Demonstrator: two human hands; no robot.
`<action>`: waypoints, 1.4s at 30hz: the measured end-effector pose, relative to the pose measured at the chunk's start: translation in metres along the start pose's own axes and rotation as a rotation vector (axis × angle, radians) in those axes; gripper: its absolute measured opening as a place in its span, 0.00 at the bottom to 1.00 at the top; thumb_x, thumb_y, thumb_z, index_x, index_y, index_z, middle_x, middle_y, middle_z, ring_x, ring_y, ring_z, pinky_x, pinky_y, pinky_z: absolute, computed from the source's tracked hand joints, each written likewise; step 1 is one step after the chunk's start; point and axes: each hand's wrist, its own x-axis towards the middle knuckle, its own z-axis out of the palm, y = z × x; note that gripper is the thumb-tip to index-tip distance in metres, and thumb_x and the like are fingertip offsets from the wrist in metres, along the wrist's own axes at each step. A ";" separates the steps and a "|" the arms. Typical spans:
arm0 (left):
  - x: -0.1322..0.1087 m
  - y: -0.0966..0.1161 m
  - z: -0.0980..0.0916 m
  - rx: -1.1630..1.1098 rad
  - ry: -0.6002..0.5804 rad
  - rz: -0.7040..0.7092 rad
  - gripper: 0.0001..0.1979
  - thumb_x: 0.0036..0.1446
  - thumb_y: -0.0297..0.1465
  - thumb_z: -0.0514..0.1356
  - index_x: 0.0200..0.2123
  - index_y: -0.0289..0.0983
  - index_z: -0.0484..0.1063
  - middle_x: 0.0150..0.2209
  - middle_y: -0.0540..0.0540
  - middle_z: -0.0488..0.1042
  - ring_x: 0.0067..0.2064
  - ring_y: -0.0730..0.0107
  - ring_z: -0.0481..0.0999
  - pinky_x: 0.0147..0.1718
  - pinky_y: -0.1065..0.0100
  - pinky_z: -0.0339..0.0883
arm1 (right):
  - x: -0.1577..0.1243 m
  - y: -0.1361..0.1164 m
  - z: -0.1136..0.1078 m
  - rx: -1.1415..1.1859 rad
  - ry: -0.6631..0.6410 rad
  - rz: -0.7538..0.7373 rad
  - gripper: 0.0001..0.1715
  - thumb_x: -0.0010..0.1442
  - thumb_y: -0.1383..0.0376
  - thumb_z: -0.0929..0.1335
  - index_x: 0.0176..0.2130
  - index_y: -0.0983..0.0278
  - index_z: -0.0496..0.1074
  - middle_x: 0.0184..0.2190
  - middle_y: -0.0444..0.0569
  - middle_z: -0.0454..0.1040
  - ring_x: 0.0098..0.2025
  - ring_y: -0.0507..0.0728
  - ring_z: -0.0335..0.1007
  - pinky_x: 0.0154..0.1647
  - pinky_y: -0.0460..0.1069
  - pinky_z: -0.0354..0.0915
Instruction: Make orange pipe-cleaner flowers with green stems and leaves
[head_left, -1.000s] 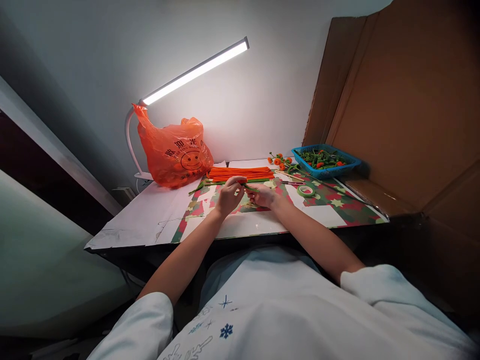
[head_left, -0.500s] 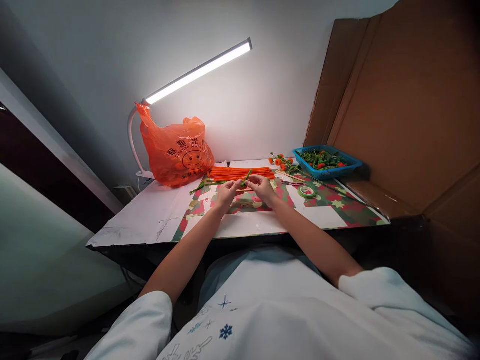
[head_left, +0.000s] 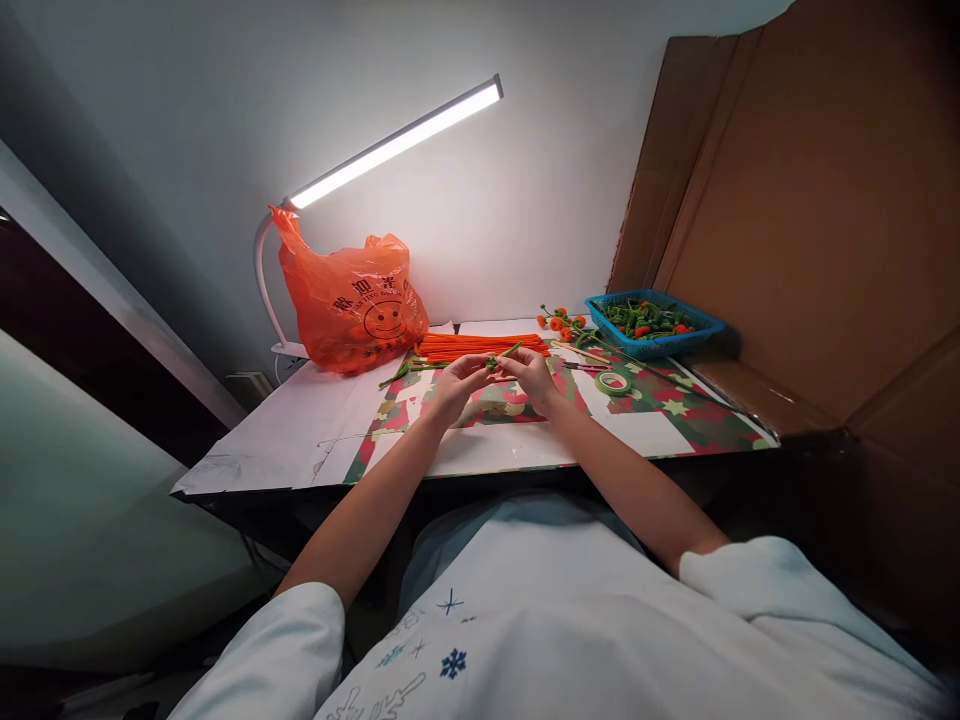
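Observation:
My left hand point(head_left: 458, 386) and my right hand point(head_left: 532, 382) meet over the middle of the table, fingertips pinched together. Between them is a small green pipe cleaner piece point(head_left: 512, 349), bunched at the fingertips, with one end slanting up to the right. Part of it is hidden by my fingers. Just behind my hands lies a bundle of orange pipe cleaners point(head_left: 480, 344). Green pipe cleaners point(head_left: 409, 370) rest to the left of my left hand. To the right of my right hand are a roll of green tape point(head_left: 613, 391) and a pair of small scissors or pliers point(head_left: 586, 367).
Orange flowers on green stems point(head_left: 564, 326) lie at the back, beside a blue basket point(head_left: 709, 328) of green and orange pieces. An orange plastic bag point(head_left: 352, 310) stands back left under a lit lamp point(head_left: 397, 140). Cardboard point(head_left: 810, 220) rises on the right.
The free end of the green pipe cleaner has swung from steep to a flatter slant toward the right. My right hand has turned slightly and shifted a little to the right.

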 end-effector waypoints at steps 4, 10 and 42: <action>0.000 0.001 -0.001 0.023 0.004 -0.037 0.20 0.41 0.42 0.70 0.36 0.37 0.76 0.35 0.45 0.79 0.39 0.63 0.78 0.43 0.60 0.71 | 0.002 0.001 -0.001 0.007 -0.051 -0.011 0.11 0.47 0.59 0.72 0.26 0.64 0.71 0.24 0.45 0.73 0.29 0.52 0.69 0.34 0.49 0.67; 0.002 -0.001 -0.003 0.029 -0.014 -0.130 0.18 0.43 0.43 0.69 0.31 0.35 0.76 0.29 0.47 0.75 0.30 0.72 0.74 0.29 0.69 0.66 | 0.001 -0.001 -0.004 -0.157 -0.166 -0.101 0.13 0.47 0.62 0.70 0.36 0.64 0.74 0.27 0.44 0.74 0.29 0.53 0.70 0.32 0.49 0.67; 0.004 -0.002 -0.010 0.180 -0.082 -0.149 0.20 0.44 0.43 0.68 0.36 0.34 0.78 0.32 0.47 0.75 0.26 0.79 0.64 0.27 0.72 0.60 | 0.002 0.003 -0.015 -0.786 -0.168 -0.441 0.19 0.63 0.54 0.65 0.30 0.64 0.74 0.28 0.50 0.73 0.30 0.55 0.65 0.33 0.49 0.59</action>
